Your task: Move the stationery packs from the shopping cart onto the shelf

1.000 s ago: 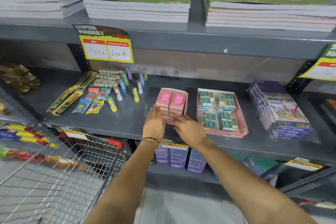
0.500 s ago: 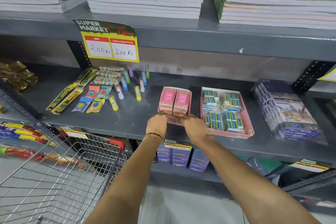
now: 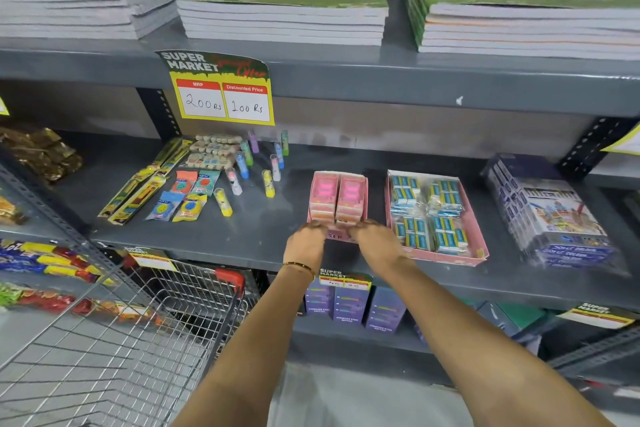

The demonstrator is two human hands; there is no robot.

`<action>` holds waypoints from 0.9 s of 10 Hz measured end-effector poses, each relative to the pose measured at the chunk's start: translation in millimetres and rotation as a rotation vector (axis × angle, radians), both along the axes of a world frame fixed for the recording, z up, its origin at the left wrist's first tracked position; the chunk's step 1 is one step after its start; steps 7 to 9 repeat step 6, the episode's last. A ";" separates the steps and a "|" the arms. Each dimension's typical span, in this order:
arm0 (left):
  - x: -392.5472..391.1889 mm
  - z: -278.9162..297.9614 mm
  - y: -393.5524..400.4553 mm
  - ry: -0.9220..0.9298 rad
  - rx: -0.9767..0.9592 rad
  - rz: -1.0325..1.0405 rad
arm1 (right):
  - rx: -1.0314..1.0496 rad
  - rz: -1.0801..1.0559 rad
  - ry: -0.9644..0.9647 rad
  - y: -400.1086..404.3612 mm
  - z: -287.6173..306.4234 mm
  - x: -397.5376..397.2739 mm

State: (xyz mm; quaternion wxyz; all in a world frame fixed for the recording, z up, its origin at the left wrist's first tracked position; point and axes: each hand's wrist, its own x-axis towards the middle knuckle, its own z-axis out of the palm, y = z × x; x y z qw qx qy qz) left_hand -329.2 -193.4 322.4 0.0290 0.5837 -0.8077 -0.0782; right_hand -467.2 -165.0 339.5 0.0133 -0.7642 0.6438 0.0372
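Observation:
A small pink box of pink eraser packs [image 3: 337, 199] rests on the grey middle shelf [image 3: 242, 236], near its front edge. My left hand [image 3: 306, 243] curls around the box's front left corner. My right hand [image 3: 375, 241] grips the front right corner. Both hands touch the box's front edge, fingers bent over it. The wire shopping cart [image 3: 104, 350] stands at the lower left and looks empty.
A wider pink tray of blue eraser packs [image 3: 434, 218] sits just right of the box, and a wrapped bundle of boxes [image 3: 550, 215] lies further right. Glue sticks and pencil packs [image 3: 194, 180] lie to the left. Notebook stacks [image 3: 284, 14] fill the upper shelf.
Both hands have slid forward on the shelf with the pink box and closed onto its front corners. The camera has tilted slightly.

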 end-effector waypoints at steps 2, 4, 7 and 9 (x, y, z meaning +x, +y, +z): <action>3.4 -0.5 4.3 0.045 0.074 -0.026 | -0.011 -0.016 -0.068 7.7 -2.3 1.2; 6.1 13.3 21.6 0.159 -0.110 -0.059 | -0.292 -0.082 -0.106 23.8 1.6 1.3; 5.3 46.6 38.0 0.122 -0.319 -0.065 | -0.529 -0.113 -0.044 36.8 32.5 3.7; 5.3 46.6 38.0 0.122 -0.319 -0.065 | -0.529 -0.113 -0.044 36.8 32.5 3.7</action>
